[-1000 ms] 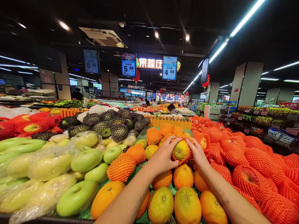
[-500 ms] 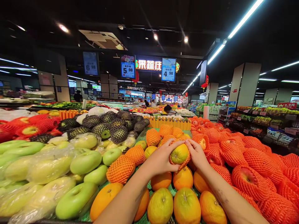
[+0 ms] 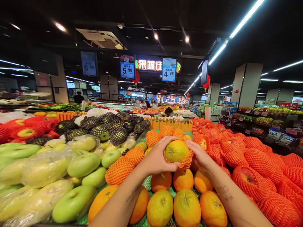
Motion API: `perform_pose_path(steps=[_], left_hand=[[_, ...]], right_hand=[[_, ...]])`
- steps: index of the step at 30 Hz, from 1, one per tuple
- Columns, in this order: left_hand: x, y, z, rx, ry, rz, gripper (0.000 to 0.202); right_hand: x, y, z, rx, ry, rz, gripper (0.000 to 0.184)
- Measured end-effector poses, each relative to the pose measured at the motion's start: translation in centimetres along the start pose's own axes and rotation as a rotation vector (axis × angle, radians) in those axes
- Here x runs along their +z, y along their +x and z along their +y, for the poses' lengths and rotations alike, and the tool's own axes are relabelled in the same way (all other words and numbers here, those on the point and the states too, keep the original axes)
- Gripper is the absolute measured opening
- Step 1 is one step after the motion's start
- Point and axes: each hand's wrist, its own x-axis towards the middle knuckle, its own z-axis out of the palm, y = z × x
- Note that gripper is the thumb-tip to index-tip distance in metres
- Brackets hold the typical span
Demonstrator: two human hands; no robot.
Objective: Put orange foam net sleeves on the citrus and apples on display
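An orange [image 3: 177,151] with a greenish yellow skin is gripped in my left hand [image 3: 156,156], thumb below and fingers over the top. An orange foam net sleeve [image 3: 187,162] covers only its lower right side. My right hand [image 3: 199,155] is closed at the fruit's right, its fingertips pinching the net's edge. Just under my hands, bare oranges [image 3: 187,206] sit in rows on a green mat. Net-wrapped oranges [image 3: 120,168] lie left of my left forearm, and others are heaped behind my hands.
Green apples [image 3: 84,164] and plastic-wrapped fruit [image 3: 44,168] fill the left side. Dark-netted fruit [image 3: 118,130] is piled farther back. Red-netted apples [image 3: 251,181] slope down on the right. A low yellow picket fence [image 3: 170,125] borders the far edge. People stand in the distance.
The foam net has slid down toward the right, baring more of the orange. My left hand and the fruit have shifted slightly left, and my hands are a little farther apart.
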Motion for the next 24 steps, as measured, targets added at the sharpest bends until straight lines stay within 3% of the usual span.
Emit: perform_pose_path(steps=[3,6,10,14,20,24], left_hand=[[0.6,0.1,-0.4,-0.029,-0.089,0.090,0.072],[0.9,0.3,-1.0,-0.081,-0.030,0.105,0.069],[0.7,0.5,-1.6,-0.216,0.182,0.110,0.066],[0.3,0.7,-1.7,-0.325,0.291,0.149,0.068],[0.3,0.7,-1.2,-0.396,0.300,0.083,0.068],[0.5,0.5,-1.4,-0.341,0.194,0.123,0.069]], right_hand=[[0.3,-0.9,-0.5,0.089,0.061,-0.074,0.061],[0.7,-1.0,0.3,0.042,0.022,-0.081,0.067],[0.6,0.0,2.2,0.031,0.025,-0.024,0.054],[0.0,0.3,2.7,0.014,0.020,0.019,0.041],[0.1,0.3,2.5,-0.066,-0.111,0.046,0.052],[0.2,0.7,2.8,-0.144,-0.090,0.008,0.054]])
